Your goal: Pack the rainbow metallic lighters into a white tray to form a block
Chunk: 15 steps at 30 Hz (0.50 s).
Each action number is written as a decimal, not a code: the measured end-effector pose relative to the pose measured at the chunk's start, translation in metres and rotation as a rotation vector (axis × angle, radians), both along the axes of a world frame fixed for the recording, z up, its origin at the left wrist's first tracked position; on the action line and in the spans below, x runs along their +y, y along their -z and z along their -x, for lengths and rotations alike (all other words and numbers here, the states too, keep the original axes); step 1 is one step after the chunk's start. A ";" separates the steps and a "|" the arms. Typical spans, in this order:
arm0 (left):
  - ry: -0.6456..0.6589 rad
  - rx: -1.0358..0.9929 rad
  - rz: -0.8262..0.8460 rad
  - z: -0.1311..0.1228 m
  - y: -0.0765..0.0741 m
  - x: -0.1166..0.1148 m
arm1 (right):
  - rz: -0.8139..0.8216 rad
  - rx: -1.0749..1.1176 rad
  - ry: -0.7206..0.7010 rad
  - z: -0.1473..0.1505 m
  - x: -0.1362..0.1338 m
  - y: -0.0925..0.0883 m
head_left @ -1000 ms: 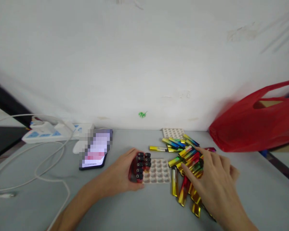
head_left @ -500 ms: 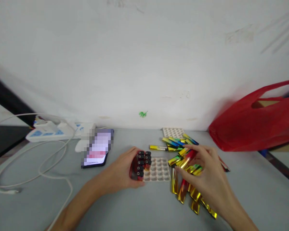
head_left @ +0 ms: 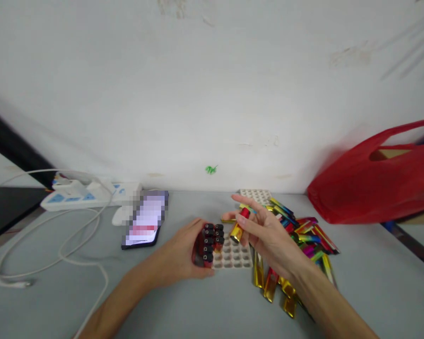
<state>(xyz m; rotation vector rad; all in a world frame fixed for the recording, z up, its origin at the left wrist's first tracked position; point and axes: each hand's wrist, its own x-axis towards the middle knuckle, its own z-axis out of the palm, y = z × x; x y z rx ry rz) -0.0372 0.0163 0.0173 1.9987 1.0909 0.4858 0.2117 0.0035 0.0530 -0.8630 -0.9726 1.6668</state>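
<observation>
in the right hand (head_left: 270,235), between thumb (head_left: 253,227) and fingers (head_left: 247,201), red-gold tube (head_left: 238,231), tilted

Room nearside, pile (head_left: 309,238) beside tray (head_left: 235,257)

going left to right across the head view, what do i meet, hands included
Power strip, phone, left hand around black-topped pieces, right hand holding a red-and-gold tube, red bag.

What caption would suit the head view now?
Right hand holds a red-gold piece near the front tray; left hand cups black-topped pieces.
</observation>
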 end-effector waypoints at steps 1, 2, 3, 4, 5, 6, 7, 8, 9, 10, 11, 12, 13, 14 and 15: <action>-0.002 0.010 -0.004 0.000 0.000 0.000 | 0.023 0.020 0.013 0.001 0.000 0.004; -0.009 0.021 -0.005 0.000 -0.001 0.000 | 0.039 0.035 0.008 0.002 -0.001 0.009; -0.018 0.030 0.000 -0.001 -0.001 0.000 | 0.050 0.046 -0.005 0.003 -0.002 0.013; -0.025 0.035 0.009 -0.001 -0.002 0.000 | 0.054 0.056 -0.018 0.004 -0.004 0.017; -0.028 0.033 0.016 -0.002 -0.002 0.000 | 0.055 0.071 -0.023 0.005 -0.007 0.019; -0.023 0.027 0.021 -0.002 -0.003 0.000 | 0.060 0.093 -0.021 0.006 -0.009 0.021; -0.018 0.016 0.022 -0.003 -0.004 0.000 | 0.070 0.122 -0.012 0.008 -0.011 0.021; -0.013 0.006 0.020 -0.003 -0.004 0.000 | 0.089 0.159 0.000 0.008 -0.014 0.021; -0.012 -0.001 0.017 -0.003 -0.005 0.000 | 0.114 0.197 0.002 0.009 -0.015 0.021; -0.015 -0.004 0.016 -0.003 -0.005 0.000 | 0.146 0.231 -0.008 0.009 -0.016 0.020; -0.019 -0.003 0.017 -0.003 -0.005 0.000 | 0.181 0.256 -0.025 0.008 -0.017 0.019; -0.022 0.002 0.021 -0.002 -0.005 0.000 | 0.213 0.271 -0.046 0.007 -0.016 0.018; -0.024 0.008 0.022 -0.002 -0.005 0.000 | 0.237 0.281 -0.067 0.005 -0.016 0.017; -0.024 0.014 0.024 -0.002 -0.004 0.000 | 0.251 0.286 -0.087 0.003 -0.014 0.017; -0.024 0.018 0.023 -0.002 -0.004 0.000 | 0.252 0.288 -0.101 0.001 -0.013 0.017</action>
